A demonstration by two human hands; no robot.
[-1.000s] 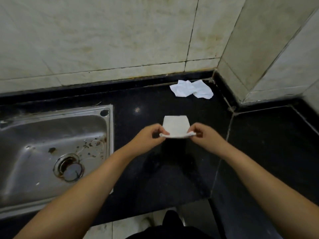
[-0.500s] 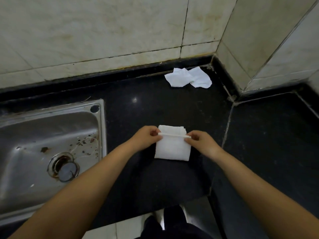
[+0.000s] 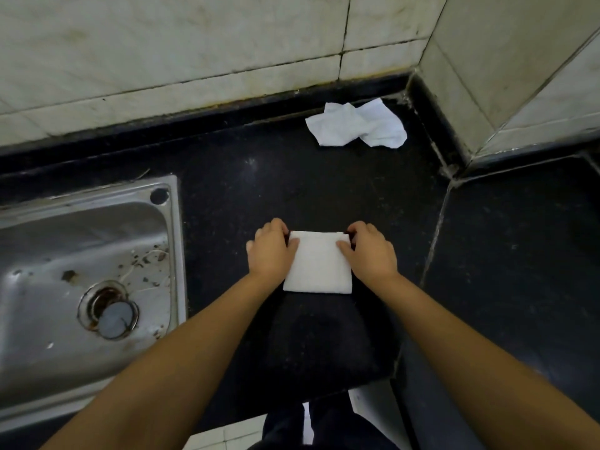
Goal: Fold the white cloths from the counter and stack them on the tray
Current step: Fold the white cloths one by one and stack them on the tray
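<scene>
A folded white cloth (image 3: 319, 264) lies flat on the black counter (image 3: 246, 190) as a small neat rectangle. My left hand (image 3: 271, 250) pinches its far left corner, thumb on top. At the far right corner my right hand (image 3: 370, 251) holds on the same way. A second white cloth (image 3: 357, 126) lies crumpled near the back wall by the corner. No tray is in view.
A stained steel sink (image 3: 84, 287) with a round drain (image 3: 108, 310) is set into the counter at the left. Tiled walls (image 3: 194, 43) close the back and the right corner. The counter's front edge runs just below my forearms, with floor tiles beneath.
The cloth was held up between both hands a second ago. It has been folded over and laid flat on the counter, with my hands now at its far corners.
</scene>
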